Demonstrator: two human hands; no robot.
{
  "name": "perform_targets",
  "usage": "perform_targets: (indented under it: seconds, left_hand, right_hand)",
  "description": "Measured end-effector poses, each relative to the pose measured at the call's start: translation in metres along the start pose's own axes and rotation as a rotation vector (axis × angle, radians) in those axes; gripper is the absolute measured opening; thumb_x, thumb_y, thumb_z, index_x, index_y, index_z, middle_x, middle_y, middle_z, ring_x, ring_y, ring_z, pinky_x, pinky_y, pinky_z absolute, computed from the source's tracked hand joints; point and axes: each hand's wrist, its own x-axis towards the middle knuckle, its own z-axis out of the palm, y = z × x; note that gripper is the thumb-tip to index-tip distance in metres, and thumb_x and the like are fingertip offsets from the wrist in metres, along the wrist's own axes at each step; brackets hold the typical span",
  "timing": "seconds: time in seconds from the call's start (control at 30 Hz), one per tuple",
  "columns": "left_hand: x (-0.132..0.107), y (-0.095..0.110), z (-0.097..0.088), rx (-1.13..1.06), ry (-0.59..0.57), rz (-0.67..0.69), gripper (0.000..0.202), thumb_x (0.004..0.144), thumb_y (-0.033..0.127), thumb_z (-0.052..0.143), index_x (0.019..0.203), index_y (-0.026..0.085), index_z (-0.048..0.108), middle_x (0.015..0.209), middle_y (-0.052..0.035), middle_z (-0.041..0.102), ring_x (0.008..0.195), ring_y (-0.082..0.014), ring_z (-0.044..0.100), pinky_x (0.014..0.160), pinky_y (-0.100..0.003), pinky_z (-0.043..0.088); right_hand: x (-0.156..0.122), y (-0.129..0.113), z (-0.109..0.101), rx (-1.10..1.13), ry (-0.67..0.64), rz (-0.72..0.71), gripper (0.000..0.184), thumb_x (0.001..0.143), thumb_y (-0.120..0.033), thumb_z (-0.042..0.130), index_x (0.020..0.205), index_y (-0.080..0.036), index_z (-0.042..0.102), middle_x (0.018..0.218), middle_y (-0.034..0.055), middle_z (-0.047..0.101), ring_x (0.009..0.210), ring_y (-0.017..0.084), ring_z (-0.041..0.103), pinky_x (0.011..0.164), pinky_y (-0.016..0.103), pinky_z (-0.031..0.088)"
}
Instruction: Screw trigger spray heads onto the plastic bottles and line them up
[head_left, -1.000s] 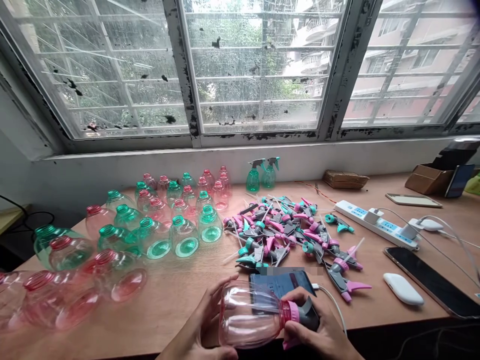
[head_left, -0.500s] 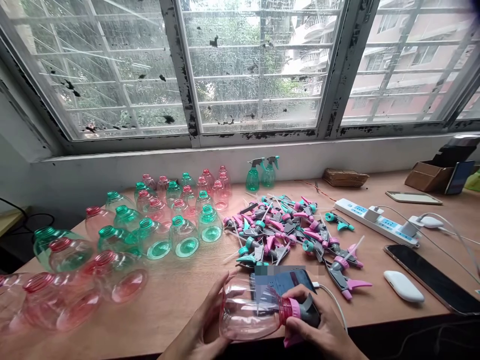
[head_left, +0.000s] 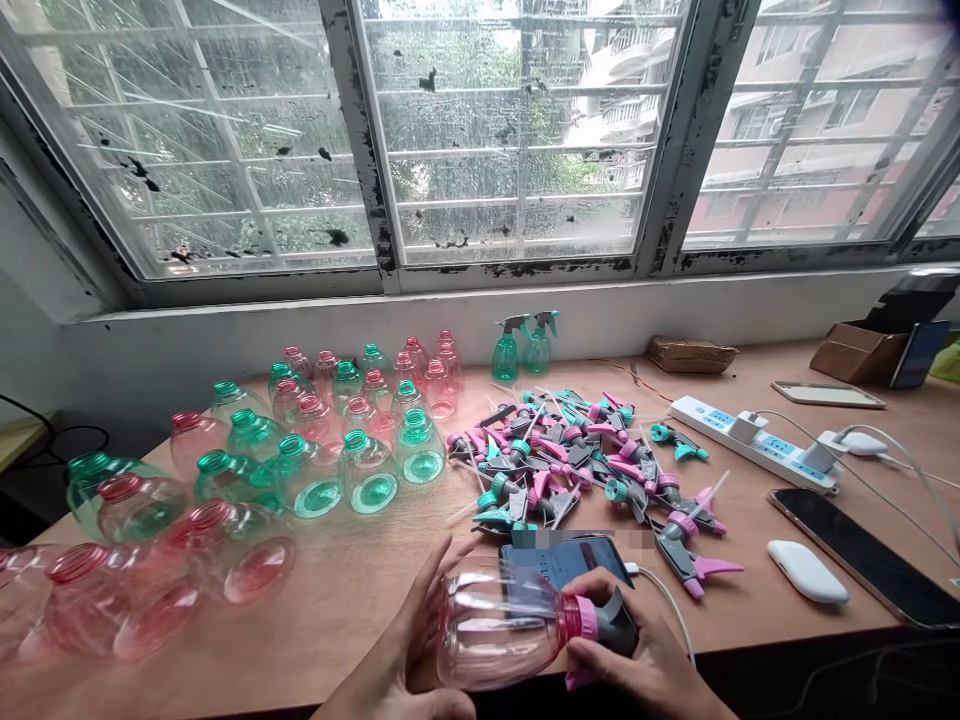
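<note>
A clear pink bottle [head_left: 499,625] lies on its side in the air at the table's front edge, its base to the left. A grey and pink spray head [head_left: 611,625] sits on its neck. My right hand [head_left: 637,640] is closed round the spray head and its pink collar. My left hand [head_left: 420,650] is open about the bottle's base, fingers spread behind it and thumb below; whether it touches cannot be told. Behind the bottle lies a phone [head_left: 574,562] with a white cable, partly seen through the plastic.
Pink and green bottles without heads [head_left: 367,475] stand in rows at the left. A heap of spray heads [head_left: 555,455] fills the middle. Two green spray bottles [head_left: 506,355] stand by the wall. At the right lie a power strip [head_left: 750,445], a black phone [head_left: 862,555] and a white case [head_left: 808,573].
My left hand has loosened from the bottle, its fingers spreading and its thumb dropping lower. The bottle has tilted slightly, base downward. My right hand keeps its hold on the spray head.
</note>
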Motion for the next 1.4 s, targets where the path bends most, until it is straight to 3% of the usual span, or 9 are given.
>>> perform_targets:
  seconds: [0.17,0.27,0.43,0.53,0.67,0.83,1.07,1.23,1.4]
  left_hand:
    - [0.003,0.009,0.002,0.023,-0.010,-0.027,0.087,0.096,0.041,0.080,0.168,0.043,0.032,0.184,-0.0095,0.024,0.168,-0.0382,0.028,0.136,-0.059,0.024]
    - [0.000,0.001,-0.001,0.052,-0.014,-0.017,0.079,0.105,0.035,0.067,0.170,0.049,0.024,0.185,-0.0059,0.023,0.169,-0.0340,0.028,0.137,-0.059,0.022]
    - [-0.002,-0.003,-0.001,-0.030,0.027,0.001,0.107,0.088,0.044,0.088,0.170,0.052,0.019,0.186,-0.0042,0.021,0.170,-0.0388,0.021,0.136,-0.064,0.020]
    - [-0.001,0.000,0.000,-0.019,0.019,-0.012,0.097,0.092,0.042,0.084,0.169,0.048,0.027,0.185,-0.0059,0.022,0.170,-0.0386,0.022,0.136,-0.060,0.022]
    - [-0.001,0.001,0.000,0.053,-0.006,-0.001,0.080,0.105,0.033,0.069,0.168,0.055,0.024,0.187,0.0005,0.018,0.171,-0.0322,0.018,0.138,-0.054,0.018]
    - [-0.001,0.002,0.001,-0.003,0.032,-0.016,0.106,0.088,0.041,0.089,0.170,0.052,0.022,0.187,-0.0023,0.014,0.172,-0.0390,0.012,0.137,-0.060,0.016]
    - [0.000,-0.003,-0.003,0.086,0.016,0.036,0.082,0.103,0.034,0.069,0.170,0.048,0.025,0.187,-0.0033,0.014,0.171,-0.0364,0.016,0.137,-0.060,0.020]
    - [-0.001,0.001,0.000,0.029,0.032,-0.017,0.108,0.087,0.045,0.088,0.171,0.047,0.021,0.186,-0.0060,0.017,0.171,-0.0404,0.012,0.137,-0.063,0.015]
    - [-0.004,-0.004,-0.001,0.047,0.017,0.013,0.085,0.098,0.038,0.078,0.168,0.045,0.030,0.186,-0.0067,0.020,0.171,-0.0383,0.020,0.137,-0.057,0.022]
  right_hand:
    - [0.000,0.000,-0.001,-0.026,-0.014,-0.011,0.051,0.084,-0.057,0.091,0.110,-0.020,0.067,0.076,0.0028,0.079,0.066,0.023,0.079,0.069,0.037,0.069]
    - [0.000,0.000,-0.001,-0.001,-0.021,0.006,0.050,0.086,-0.056,0.090,0.111,-0.019,0.067,0.076,0.0033,0.080,0.066,0.023,0.079,0.070,0.038,0.069]
    - [0.000,0.000,0.002,-0.002,-0.002,-0.016,0.050,0.081,-0.054,0.094,0.109,-0.021,0.069,0.077,0.0016,0.078,0.065,0.022,0.077,0.067,0.035,0.068]
    - [0.000,0.000,0.001,-0.020,-0.006,0.002,0.049,0.083,-0.055,0.092,0.110,-0.021,0.069,0.076,0.0029,0.080,0.066,0.023,0.079,0.068,0.036,0.069]
    - [-0.001,-0.001,-0.001,-0.027,-0.021,0.004,0.051,0.085,-0.057,0.090,0.110,-0.018,0.068,0.075,0.0044,0.079,0.068,0.023,0.077,0.069,0.037,0.068]
    - [0.000,-0.003,0.001,-0.045,0.018,-0.025,0.050,0.081,-0.055,0.094,0.108,-0.021,0.070,0.077,0.0023,0.077,0.066,0.021,0.075,0.066,0.035,0.069]
    - [0.000,-0.003,0.000,-0.053,-0.020,-0.011,0.048,0.085,-0.058,0.089,0.108,-0.020,0.069,0.074,0.0037,0.080,0.064,0.023,0.079,0.067,0.036,0.068]
    - [0.001,-0.004,-0.002,-0.116,0.025,-0.064,0.049,0.082,-0.057,0.092,0.107,-0.020,0.073,0.080,0.0038,0.078,0.068,0.022,0.077,0.067,0.034,0.068]
    - [-0.001,-0.001,-0.002,-0.074,-0.018,-0.029,0.049,0.085,-0.055,0.091,0.110,-0.019,0.069,0.076,0.0037,0.077,0.068,0.022,0.076,0.068,0.038,0.069]
